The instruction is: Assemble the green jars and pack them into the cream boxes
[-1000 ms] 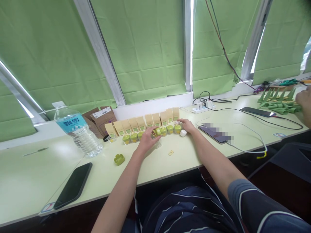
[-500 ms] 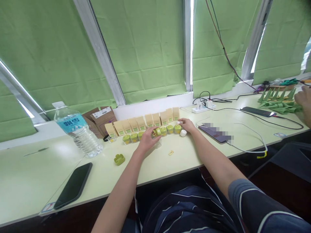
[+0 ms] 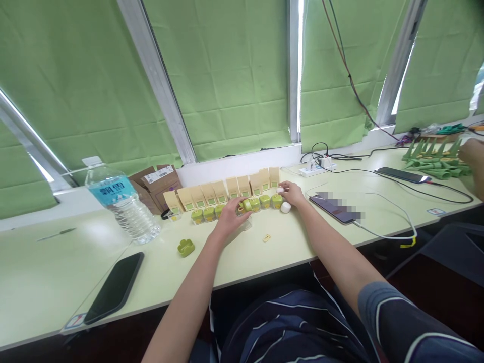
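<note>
My left hand is closed around a small green cap-like piece, tilted on its side in front of a row of green-lidded clear jars. My right hand, at the row's right end, pinches a small white piece between thumb and fingertips. Just below it a rounded white piece rests on the table. Nearer me lies a small yellowish clip-like ring. A green flower-shaped cup sits left of my left forearm. My left hand hides part of the jar row.
Behind the jars stand several tan cards. A water bottle and a cardboard box are at left, a black phone nearer me. Another phone with a cable lies right. Another person's hand is by green pieces.
My right hand has risen slightly, and the small white piece now shows clearly between its fingertips. My left hand stays almost in place with the green piece.
</note>
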Demonstrator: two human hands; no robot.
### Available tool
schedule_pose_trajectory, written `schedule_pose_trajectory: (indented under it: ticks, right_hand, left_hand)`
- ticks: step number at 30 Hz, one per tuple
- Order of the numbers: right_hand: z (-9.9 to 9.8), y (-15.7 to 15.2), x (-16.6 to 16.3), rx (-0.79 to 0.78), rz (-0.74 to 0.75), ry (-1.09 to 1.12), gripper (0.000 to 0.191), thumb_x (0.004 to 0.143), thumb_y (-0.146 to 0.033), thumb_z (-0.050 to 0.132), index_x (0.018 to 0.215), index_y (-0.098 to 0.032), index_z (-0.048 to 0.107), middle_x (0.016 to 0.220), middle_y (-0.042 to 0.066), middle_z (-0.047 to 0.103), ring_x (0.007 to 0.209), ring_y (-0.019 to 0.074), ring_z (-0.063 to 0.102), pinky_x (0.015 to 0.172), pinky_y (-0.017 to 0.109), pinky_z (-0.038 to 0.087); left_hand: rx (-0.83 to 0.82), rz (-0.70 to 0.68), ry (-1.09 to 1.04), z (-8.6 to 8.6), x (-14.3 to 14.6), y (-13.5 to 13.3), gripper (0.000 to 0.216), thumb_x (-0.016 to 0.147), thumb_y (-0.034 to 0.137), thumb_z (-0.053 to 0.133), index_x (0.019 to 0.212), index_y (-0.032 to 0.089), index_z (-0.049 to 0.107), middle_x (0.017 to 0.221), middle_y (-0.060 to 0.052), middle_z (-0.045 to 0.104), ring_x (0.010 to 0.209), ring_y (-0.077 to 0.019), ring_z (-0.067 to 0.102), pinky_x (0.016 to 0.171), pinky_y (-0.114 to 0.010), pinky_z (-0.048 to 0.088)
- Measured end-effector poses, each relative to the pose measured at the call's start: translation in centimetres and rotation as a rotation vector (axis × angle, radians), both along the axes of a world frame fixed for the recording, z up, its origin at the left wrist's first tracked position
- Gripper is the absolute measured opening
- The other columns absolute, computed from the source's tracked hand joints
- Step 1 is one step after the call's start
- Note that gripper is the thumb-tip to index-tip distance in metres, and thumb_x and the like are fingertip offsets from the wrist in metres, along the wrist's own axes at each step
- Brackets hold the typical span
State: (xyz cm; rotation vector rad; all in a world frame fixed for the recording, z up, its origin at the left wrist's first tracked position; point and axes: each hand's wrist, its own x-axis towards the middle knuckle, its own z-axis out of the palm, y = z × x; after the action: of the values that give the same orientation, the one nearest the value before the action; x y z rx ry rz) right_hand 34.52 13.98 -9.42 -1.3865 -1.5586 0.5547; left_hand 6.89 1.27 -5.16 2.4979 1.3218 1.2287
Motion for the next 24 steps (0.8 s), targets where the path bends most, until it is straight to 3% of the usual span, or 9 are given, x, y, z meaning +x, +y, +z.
schedule_pose_trajectory:
  ticks: [6,13,24]
  right_hand:
    - [0.9,-0.5,-0.3,0.167,0.005,0.093,0.034,0.078,-0.02,0.064,0.112,-0.019,0.066,0.114,0.006,0.071,0.09,0.017,0.07,0.091,0.036,0.054]
    - [2.6,-2.5,-1.9,0.422,0.162,0.047,0.041,0.082,-0.032,0.064,0.122,-0.021,0.063,0.12,0.006,0.068,0.098,0.0204,0.067,0.09,0.04,0.057]
    - [4.2,-6.0,-6.0,0.497,0.422,0.064,0.044,0.083,-0.044,0.067,0.122,-0.023,0.066,0.116,0.009,0.065,0.099,0.0208,0.066,0.088,0.039,0.061]
  left_hand:
    - [-0.002,-0.003,0.001,-0.1,0.0,0.0,0.045,0.083,0.036,0.07,0.124,0.024,0.059,0.118,-0.007,0.065,0.095,-0.0202,0.064,0.087,-0.037,0.053]
    - [0.006,0.01,0.002,0.1,0.1,-0.2,0.045,0.082,0.033,0.07,0.124,0.024,0.059,0.12,-0.008,0.065,0.096,-0.0203,0.064,0.087,-0.037,0.053]
    - [0.015,0.068,-0.063,0.2,0.1,0.1,0.044,0.081,0.025,0.069,0.123,0.022,0.058,0.121,-0.009,0.065,0.105,-0.023,0.063,0.092,-0.041,0.052]
